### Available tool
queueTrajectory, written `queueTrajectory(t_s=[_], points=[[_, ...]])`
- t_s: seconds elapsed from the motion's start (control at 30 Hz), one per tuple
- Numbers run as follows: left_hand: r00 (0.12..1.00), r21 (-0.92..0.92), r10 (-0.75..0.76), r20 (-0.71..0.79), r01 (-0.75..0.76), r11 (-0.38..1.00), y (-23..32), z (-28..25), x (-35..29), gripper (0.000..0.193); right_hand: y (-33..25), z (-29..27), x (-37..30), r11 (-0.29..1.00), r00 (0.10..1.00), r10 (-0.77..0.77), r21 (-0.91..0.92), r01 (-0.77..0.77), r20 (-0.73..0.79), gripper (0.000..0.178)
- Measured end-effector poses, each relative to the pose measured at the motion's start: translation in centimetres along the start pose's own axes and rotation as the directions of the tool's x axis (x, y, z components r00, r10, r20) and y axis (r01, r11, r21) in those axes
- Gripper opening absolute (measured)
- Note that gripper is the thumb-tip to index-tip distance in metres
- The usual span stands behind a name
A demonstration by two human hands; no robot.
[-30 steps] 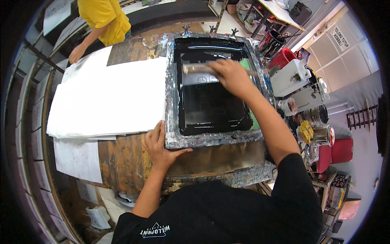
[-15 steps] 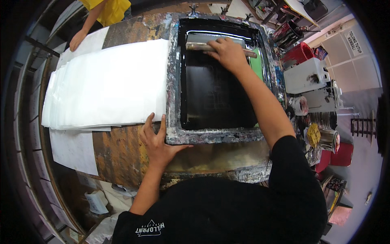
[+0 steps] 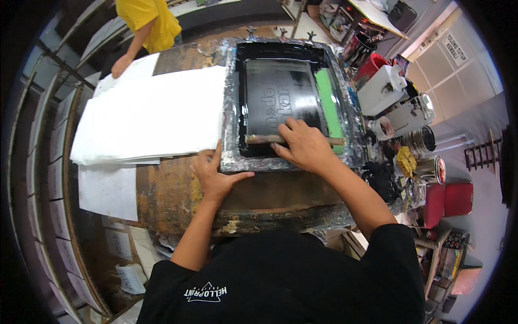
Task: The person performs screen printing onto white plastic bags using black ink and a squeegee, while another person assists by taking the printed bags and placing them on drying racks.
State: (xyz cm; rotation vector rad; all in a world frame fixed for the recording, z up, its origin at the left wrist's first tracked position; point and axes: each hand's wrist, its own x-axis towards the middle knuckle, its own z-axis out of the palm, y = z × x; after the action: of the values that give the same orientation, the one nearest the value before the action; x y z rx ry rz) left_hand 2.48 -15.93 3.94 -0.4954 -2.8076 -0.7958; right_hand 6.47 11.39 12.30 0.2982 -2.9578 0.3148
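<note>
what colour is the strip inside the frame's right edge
The strip is bright green, seen best in the head view.

Paper stack (image 3: 156,116) left, screen frame (image 3: 231,113) right, on one surface (image 3: 172,189).
Squeegee (image 3: 261,139) crosswise inside the frame, toward its near end; wing nuts (image 3: 283,32) at the far edge. Sheet (image 3: 108,191) in front of the stack (on the surface's near-left corner). Rack (image 3: 59,186) far left, off the surface. Jug (image 3: 380,89) right of the frame, tin (image 3: 429,170) nearer and farther right, chair (image 3: 457,200) beyond the tin. Co-worker (image 3: 145,27) behind the stack.
</note>
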Motion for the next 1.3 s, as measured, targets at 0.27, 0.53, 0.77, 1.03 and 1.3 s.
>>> queueTrajectory(t_s=[0.27,0.53,0.77,1.03,1.3], points=[[0.987,-0.96,-0.082,-0.138,-0.113,0.256,5.7,-2.9,5.0,0.116,-3.3,-8.8,2.5,0.968,0.91,-0.029,-0.239,-0.078,-0.413,0.027],[0.987,-0.044,-0.145,0.066,0.148,0.988,-0.2,1.4,9.7,0.052,-0.4,-16.0,10.2,0.945,0.811,-0.157,-0.323,-0.041,-0.563,0.033],[0.981,-0.423,-0.19,-0.03,0.16,0.892,-4.3,-0.4,13.5,0.058,-1.2,-18.3,12.4,0.949,0.795,-0.128,-0.306,-0.075,-0.593,0.044],[0.91,0.245,-0.026,-0.413,0.138,0.96,-4.9,-8.6,17.1,0.069,-0.2,-19.2,12.7,0.953,0.85,-0.07,-0.286,-0.098,-0.522,0.05],[0.879,0.06,0.418,0.231,-0.441,0.895,10.3,15.2,5.5,0.07,-1.3,-21.1,13.2,0.961,0.926,0.081,-0.217,-0.17,-0.368,0.057]])
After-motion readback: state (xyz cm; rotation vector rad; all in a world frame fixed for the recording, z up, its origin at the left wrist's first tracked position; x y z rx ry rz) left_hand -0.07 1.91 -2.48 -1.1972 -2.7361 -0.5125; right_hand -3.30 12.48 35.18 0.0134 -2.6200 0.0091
